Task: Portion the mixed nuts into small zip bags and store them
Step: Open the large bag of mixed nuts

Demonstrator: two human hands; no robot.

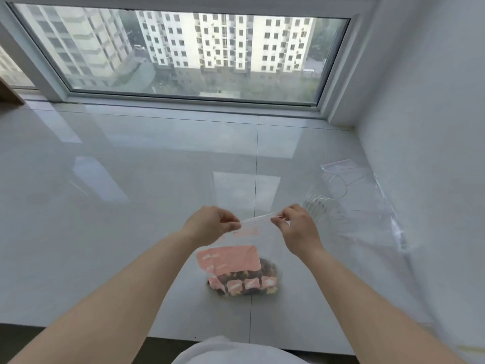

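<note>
Centre of frame: the person holds the nut bag point(237, 266) upright on the glossy white sill point(131, 179), its weight resting on the surface. It is a clear zip bag with pink label panels, and the mixed nuts point(252, 282) are settled in its bottom, lower centre. The left hand point(212, 227) pinches the left end of the top strip between thumb and curled fingers; the right hand point(296, 227) pinches the right end the same way. The strip between them is pulled taut and level. Judgement: holding both ends keeps the mouth straight, either for parting the seal or for pressing it closed; which of the two cannot be told here. Keeping the base on the sill likely stops the load from swinging and spilling. Right of frame, near the wall: a loose heap of empty small zip bags point(349, 195), clear with a faint pink strip at the upper edge, well apart from the nut bag but within the right hand's reach. None shows nuts inside, so portioning looks not yet begun. Upper frame: window point(183, 53) facing apartment blocks.
</note>
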